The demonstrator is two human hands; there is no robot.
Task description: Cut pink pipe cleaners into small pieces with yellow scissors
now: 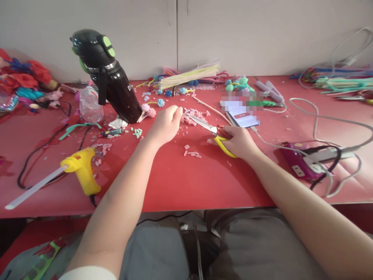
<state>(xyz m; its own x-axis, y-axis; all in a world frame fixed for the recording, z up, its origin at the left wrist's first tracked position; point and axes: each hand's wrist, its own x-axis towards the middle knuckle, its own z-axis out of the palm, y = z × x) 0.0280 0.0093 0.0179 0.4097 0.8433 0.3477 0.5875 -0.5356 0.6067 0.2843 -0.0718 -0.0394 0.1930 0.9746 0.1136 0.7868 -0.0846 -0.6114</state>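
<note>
"Two bare forearms reach in nearest the camera, over the red table (177,182). What's in the grip?"

"The right hand (240,143) holds scissors (209,126), its fingers around the yellow and orange handles."

"And the left hand (166,126)?"

"Closed, thumb against fingers. I can't tell whether anything is pinched inside."

"Where do the scissors lie?"

"In the right hand, blades reaching out past the fingers toward the left fingertips, the tip near them but apart. A heap of pink pieces (196,116) lies just beyond the blades, a smaller scatter (192,154) on the near side."

"Farther out?"

"A phone (243,118) lies beyond the right hand. Off to the left are a black bottle (119,87) and a yellow glue gun (84,171); pale yellow stems (189,77) lie by the wall (233,35)."
</note>
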